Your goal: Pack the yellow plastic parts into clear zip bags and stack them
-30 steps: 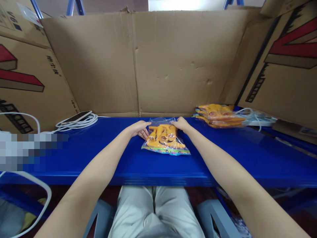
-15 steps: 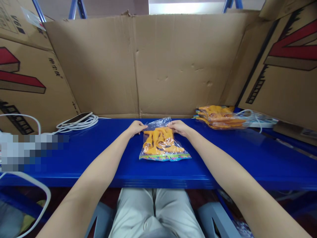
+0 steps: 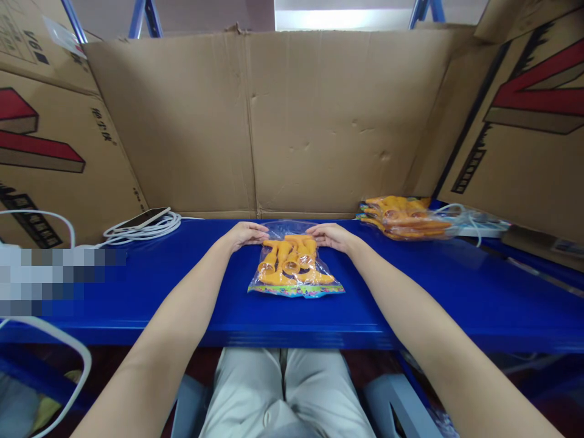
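Observation:
A clear plastic bag [image 3: 295, 291] with a colourful printed strip along its near edge lies on the blue tabletop. Inside it are several orange plastic pieces [image 3: 283, 250], some with flared round openings; their exact kind is unclear. My left hand [image 3: 246, 235] grips the far left edge of this bag, fingers pointing inward. At the far right edge, my right hand [image 3: 332, 236] holds the film between fingers and thumb. The bag's far end looks spread flat between both hands.
Similar bags of orange pieces [image 3: 401, 216] are stacked at the back right, beside a white cable [image 3: 474, 222]. On the left, a phone [image 3: 145, 219] rests on a coiled white cable [image 3: 155, 230]. Cardboard walls [image 3: 337, 121] enclose the blue table [image 3: 182, 304] at the back and sides.
The bag has shifted slightly left. Its far end, raised and crumpled before, is now flatter. My left hand has moved a little left, and the fingers of both hands look more extended.

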The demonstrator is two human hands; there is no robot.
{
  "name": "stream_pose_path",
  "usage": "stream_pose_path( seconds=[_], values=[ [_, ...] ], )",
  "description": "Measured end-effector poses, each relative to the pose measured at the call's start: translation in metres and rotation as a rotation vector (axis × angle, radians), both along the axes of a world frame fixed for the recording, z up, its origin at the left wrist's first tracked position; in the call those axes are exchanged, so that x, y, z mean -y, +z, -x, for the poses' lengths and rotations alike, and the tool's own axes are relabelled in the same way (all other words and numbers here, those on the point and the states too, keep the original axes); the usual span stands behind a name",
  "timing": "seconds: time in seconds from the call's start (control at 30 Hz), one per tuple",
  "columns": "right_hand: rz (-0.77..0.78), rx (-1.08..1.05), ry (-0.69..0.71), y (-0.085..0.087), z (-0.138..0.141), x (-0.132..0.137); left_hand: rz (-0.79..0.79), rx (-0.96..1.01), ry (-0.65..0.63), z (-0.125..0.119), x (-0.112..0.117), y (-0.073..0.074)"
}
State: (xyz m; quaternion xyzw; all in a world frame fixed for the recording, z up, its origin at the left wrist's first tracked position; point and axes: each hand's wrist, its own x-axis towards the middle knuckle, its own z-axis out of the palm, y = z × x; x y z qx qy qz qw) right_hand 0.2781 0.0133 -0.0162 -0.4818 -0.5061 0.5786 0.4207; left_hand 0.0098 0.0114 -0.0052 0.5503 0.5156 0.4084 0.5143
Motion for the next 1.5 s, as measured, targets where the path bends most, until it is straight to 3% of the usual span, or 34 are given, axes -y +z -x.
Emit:
stream_pose_path(
  seconds=[0.2, 0.37, 0.53, 0.63, 0.77, 0.9, 1.03, 1.13, 1.23, 1.37, 1.5],
  values=[
    [-0.041, 0.056, 0.019, -0.001, -0.004, -0.001, -0.063, -0.128, 0.020, -0.003, 0.000, 0.001],
    [-0.205, 0.175, 0.039, -0.005, 0.001, -0.004, -0.261, -0.407, 0.010, -0.003, -0.009, -0.004],
    [-0.384, 0.527, 0.051, -0.004, 0.007, -0.007, -0.545, -0.802, -0.047, -0.001, -0.015, -0.006],
    [-0.541, 0.772, 0.055, 0.000, 0.009, -0.006, -0.629, -0.976, -0.095, -0.001, -0.013, -0.004],
    [-0.615, 0.851, 0.057, 0.003, 0.013, -0.002, -0.687, -1.143, -0.102, -0.002, -0.009, -0.001],
    [-0.585, 0.749, 0.009, 0.000, 0.018, -0.001, -0.723, -1.219, -0.054, -0.004, -0.005, 0.000],
    [-0.457, 0.473, 0.003, -0.002, 0.020, 0.001, -0.785, -1.237, -0.034, -0.004, -0.005, 0.001],
    [-0.290, 0.274, 0.137, 0.002, 0.017, 0.007, -0.849, -1.217, -0.019, -0.006, -0.004, 0.003],
    [-0.156, 0.218, 0.270, 0.011, 0.012, 0.013, -0.923, -1.186, -0.014, -0.009, 0.001, 0.006],
    [-0.026, 0.123, 0.328, 0.020, 0.006, 0.021, -1.017, -1.144, 0.001, -0.017, 0.008, 0.009],
    [0.070, 0.043, 0.472, 0.023, 0.004, 0.028, -1.078, -1.091, 0.001, -0.024, 0.013, 0.010]
  ],
)
